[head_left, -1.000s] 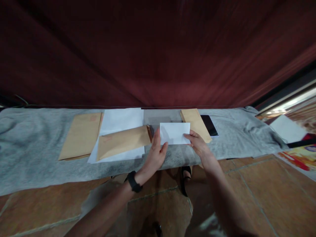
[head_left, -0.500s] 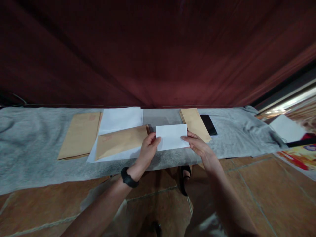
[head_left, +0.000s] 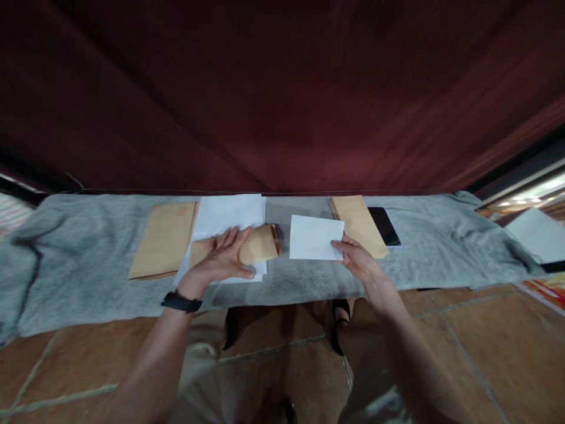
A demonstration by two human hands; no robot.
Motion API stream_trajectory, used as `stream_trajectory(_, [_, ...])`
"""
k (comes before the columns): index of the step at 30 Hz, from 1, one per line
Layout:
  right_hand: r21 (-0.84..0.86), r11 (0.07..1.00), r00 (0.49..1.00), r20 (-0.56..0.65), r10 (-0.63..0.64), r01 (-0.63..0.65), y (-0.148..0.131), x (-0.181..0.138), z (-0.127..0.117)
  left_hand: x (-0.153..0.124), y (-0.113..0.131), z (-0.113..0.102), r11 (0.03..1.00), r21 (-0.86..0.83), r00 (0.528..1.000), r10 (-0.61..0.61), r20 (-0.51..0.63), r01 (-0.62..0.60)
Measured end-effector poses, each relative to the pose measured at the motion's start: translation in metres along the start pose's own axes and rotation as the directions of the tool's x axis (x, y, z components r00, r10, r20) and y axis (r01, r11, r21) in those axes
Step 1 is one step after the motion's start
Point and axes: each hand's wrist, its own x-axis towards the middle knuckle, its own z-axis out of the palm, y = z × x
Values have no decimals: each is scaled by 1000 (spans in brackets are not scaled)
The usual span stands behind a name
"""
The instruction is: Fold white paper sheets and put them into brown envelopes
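Observation:
A folded white sheet [head_left: 312, 237] lies on the grey cloth [head_left: 88, 277] near the middle. My right hand [head_left: 359, 259] pinches its lower right corner. My left hand [head_left: 223, 259] lies flat with fingers spread on a brown envelope [head_left: 260, 244] that rests slanted over a stack of white paper [head_left: 229, 213]. A black watch [head_left: 180, 302] is on my left wrist.
A second brown envelope stack [head_left: 164, 238] lies left of the white paper. Another brown envelope pile [head_left: 358, 224] and a black phone [head_left: 385, 226] sit to the right. A dark red curtain [head_left: 282, 94] hangs behind. White paper [head_left: 536, 234] lies far right on the tiled floor [head_left: 485, 330].
My left hand has let go of the folded white sheet and moved left onto the slanted brown envelope. My right hand still holds the sheet's corner. The view shifted slightly.

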Motion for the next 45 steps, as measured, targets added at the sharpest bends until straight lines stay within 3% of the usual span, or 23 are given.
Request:
stream_trajectory(9, [-42, 999, 1000, -13, 7, -7, 7, 5, 8, -1, -7, -5, 999, -35, 1000, -3, 19, 3])
stream_trajectory(18, [-65, 994, 995, -41, -93, 90, 12, 10, 3, 0, -1, 1, 995, -75, 989, 57, -137, -68])
stream_trajectory(28, [-122, 977, 977, -99, -188, 176, 14, 15, 4, 7, 5, 8, 988, -36, 931, 131, -339, -152])
stream_trajectory(37, [-244, 954, 982, -22, -186, 175, 4, 11, 1, 13, 5, 13, 988, 27, 906, 150, -395, -151])
stream_trajectory(42, [-251, 960, 992, 5, -129, 126, 0, 10, -2, 11, 12, 9, 986, 90, 881, 164, -444, -138])
stream_trajectory(45, [-298, 942, 987, 3, -163, 156, 1, 15, -6, 10, 18, 7, 985, 119, 875, 169, -454, -128])
